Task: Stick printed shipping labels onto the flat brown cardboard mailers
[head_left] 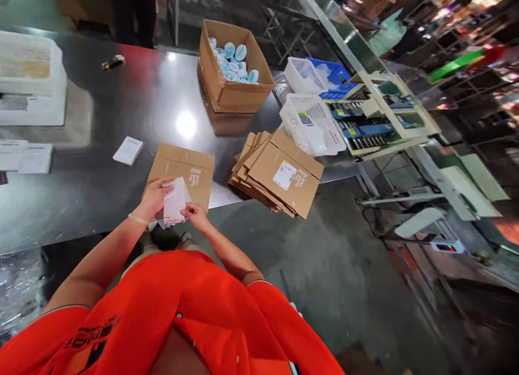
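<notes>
Over the flat cardboard (186,162) at the desk's (140,102) near edge, left hand (154,197) and right hand (196,216) pinch the white papers (173,203), and light, even fingertip pressure should prevent creasing.

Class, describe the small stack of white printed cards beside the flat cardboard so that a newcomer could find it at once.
On the metal table, find the flat brown cardboard under the wearer's forward-reaching hands. Just left of its far corner lies a small stack of white printed cards. It lies alone, unlike the paired white stacks farther left.
</notes>
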{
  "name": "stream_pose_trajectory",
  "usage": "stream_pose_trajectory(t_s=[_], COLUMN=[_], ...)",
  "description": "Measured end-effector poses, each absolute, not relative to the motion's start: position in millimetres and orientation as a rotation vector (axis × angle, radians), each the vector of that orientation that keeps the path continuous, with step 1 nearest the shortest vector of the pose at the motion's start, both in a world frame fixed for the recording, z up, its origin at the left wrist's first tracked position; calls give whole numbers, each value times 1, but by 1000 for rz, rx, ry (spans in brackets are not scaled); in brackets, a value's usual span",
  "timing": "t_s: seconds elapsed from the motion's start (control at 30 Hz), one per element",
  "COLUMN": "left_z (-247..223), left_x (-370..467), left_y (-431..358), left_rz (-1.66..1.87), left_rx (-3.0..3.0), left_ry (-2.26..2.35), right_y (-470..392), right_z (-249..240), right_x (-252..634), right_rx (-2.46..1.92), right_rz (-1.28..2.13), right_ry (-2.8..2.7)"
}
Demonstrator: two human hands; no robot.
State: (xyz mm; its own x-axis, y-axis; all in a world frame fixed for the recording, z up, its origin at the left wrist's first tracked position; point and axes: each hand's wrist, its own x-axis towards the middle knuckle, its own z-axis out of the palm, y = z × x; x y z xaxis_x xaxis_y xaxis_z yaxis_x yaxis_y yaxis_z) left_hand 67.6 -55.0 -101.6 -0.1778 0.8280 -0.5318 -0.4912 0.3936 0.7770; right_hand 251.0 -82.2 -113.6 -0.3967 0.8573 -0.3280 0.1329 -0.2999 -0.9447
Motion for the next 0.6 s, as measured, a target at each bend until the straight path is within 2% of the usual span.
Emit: stream_pose_trajectory(t_s=[0.1,0.2,0.43,0.6], left_z=[-110,-117,-120,-131], left_x=[55,53,61,63], left_y=[-56,-75,-88,-77], left_rz=[1276,1173,1034,988], left_rx=[296,484,717,731], left_ry=[1301,1202,1361,1471], right_y=[-72,-49,-32,-51], right_z=[-124,-122,-123,-133], right_x=[244,243,238,243], right_rx=[-1389,-1410,-1399,-1479], right_rz=[1658,1560,1627,1422], right_ry=[-1224,-1154,-1238,-1376])
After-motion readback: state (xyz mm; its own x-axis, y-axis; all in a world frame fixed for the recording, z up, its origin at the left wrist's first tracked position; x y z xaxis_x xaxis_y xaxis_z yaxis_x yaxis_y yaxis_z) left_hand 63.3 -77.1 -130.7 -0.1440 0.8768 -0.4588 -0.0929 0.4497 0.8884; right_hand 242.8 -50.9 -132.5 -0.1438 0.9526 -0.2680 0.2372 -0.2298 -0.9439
